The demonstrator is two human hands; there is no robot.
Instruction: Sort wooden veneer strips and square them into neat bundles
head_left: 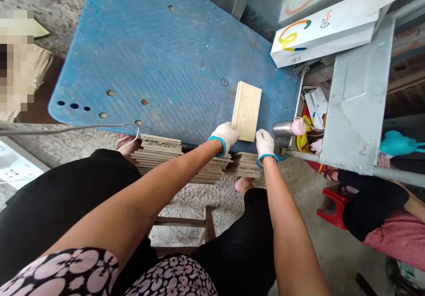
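- Pale rectangular wooden board (246, 110) lies flat on the blue scored bench (159, 52), near the bench's edge closest to the person, long side running toward 12 o'clock.
- Left hand (226, 136), in a white knit glove with a blue cuff, is at the board's 7 o'clock corner; fingers are closed on that corner, grasping the board.
- Right hand (264, 143), same kind of glove, sits at the board's 5 o'clock corner, touching or just beside its edge; fingers are curled downward (whether they actually grip the board, I cannot tell).
- Stack of thin flat wooden boards (172, 158) sits below the bench edge, at 6 to 8 o'clock of the hands, partly hidden by the left forearm.
- White cardboard box with a coloured ring print (325, 34) lies at 1 o'clock of the board, well apart from it.
- Grey metal angled panel (357, 96) stands at 3 o'clock; a pink cup-like thing (299, 126) sits just beside its lower end.
- Red plastic stool (334, 205) at 4 o'clock, with another person's dark-clad leg (372, 203) over it.
- Wooden stool frame (195, 223) shows between the person's knees.
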